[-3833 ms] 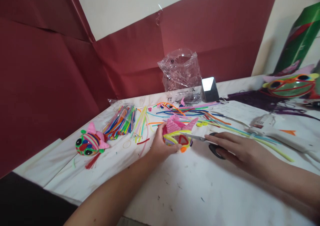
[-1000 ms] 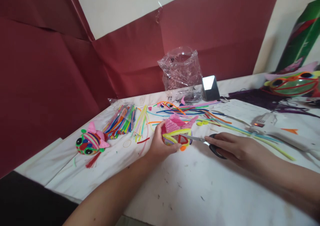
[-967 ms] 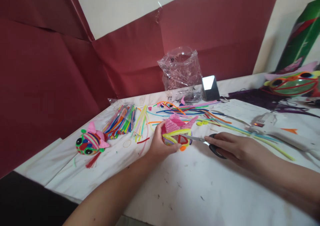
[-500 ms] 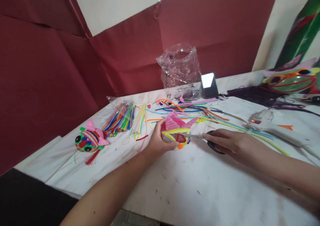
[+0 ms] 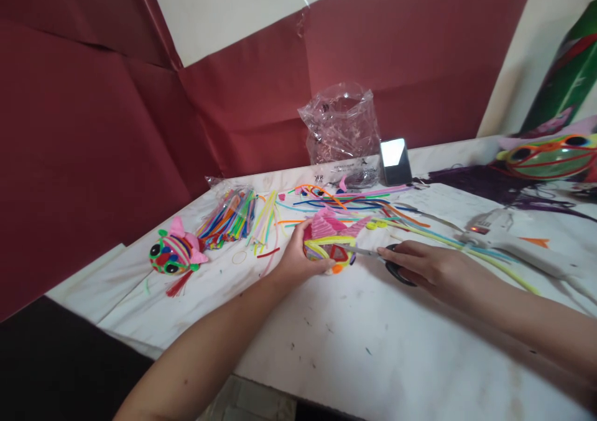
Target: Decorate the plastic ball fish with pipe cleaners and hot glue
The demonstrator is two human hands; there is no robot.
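Note:
My left hand [image 5: 295, 260] is wrapped round a small figure [image 5: 329, 242] made of coloured pipe cleaners, with pink ears on top, pressed against the white table [image 5: 373, 346]. My right hand [image 5: 426, 270] grips the black handles of a pair of scissors [image 5: 380, 259]. The blades point left and touch the figure's right side.
A finished pipe-cleaner figure [image 5: 175, 254] lies at the left. A bag of coloured sticks [image 5: 228, 216] and loose pipe cleaners [image 5: 354, 203] lie behind my hands. A clear plastic bag [image 5: 340, 125], a phone [image 5: 395, 161], a glue gun [image 5: 508, 240] and a large green mask [image 5: 550, 157] stand farther back and right.
My hands stay in place on the figure and the scissors. The view has shifted a little, so everything sits slightly more to the right and higher.

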